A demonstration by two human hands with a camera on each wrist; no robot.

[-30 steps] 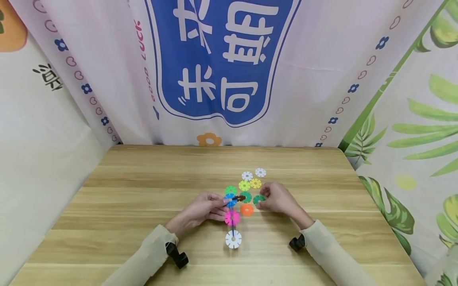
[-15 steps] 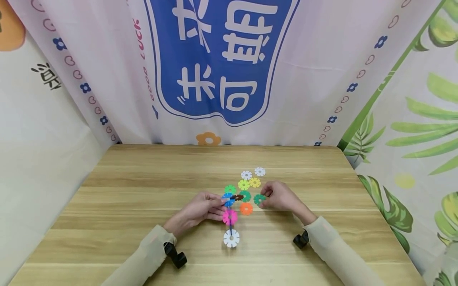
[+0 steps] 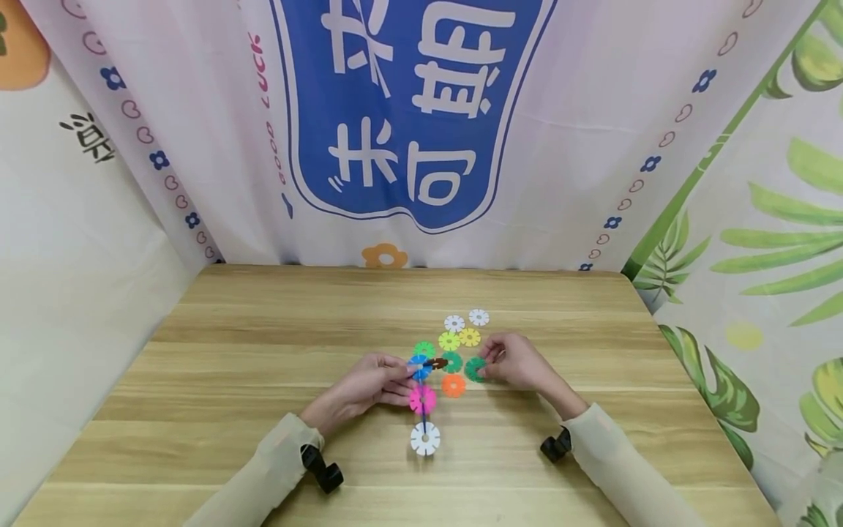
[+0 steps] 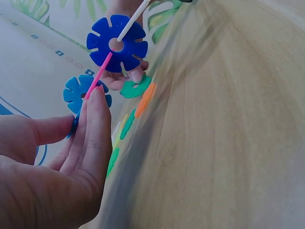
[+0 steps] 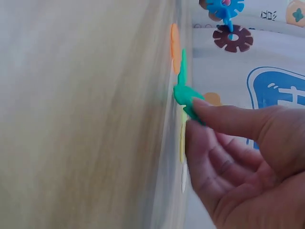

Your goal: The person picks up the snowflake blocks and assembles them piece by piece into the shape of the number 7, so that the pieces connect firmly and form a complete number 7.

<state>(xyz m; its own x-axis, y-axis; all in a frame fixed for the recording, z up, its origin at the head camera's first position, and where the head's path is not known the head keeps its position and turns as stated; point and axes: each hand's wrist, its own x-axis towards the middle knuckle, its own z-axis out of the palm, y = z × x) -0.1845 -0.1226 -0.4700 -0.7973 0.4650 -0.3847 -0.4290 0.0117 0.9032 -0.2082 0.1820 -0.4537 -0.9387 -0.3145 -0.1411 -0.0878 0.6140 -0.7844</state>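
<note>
In the head view my left hand (image 3: 372, 384) pinches a light blue snowflake disc (image 3: 418, 364) between thumb and fingers. Slotted onto it are more discs in a chain: a brown one (image 3: 437, 363) pointing right, a pink one (image 3: 424, 400), a dark blue one (image 4: 102, 40) seen edge-on from above, and a white one (image 3: 425, 439) at the near end. To the right, my right hand (image 3: 516, 360) holds a green snowflake disc (image 3: 473, 368) by its edge with thumb and fingertips. The right wrist view shows this disc tilted, close over the table.
Loose discs lie on the wooden table (image 3: 276, 315) between and beyond the hands: an orange one (image 3: 453, 386), a dark green one (image 3: 451, 361), a bright green one (image 3: 424, 349), two yellowish ones (image 3: 470, 337) and two white ones (image 3: 478, 317). A printed curtain (image 3: 566, 183) hangs behind.
The green disc in my right hand has turned and shows more of its face, with the fingers shifted on its edge. My left hand and the chain stay nearly in place.
</note>
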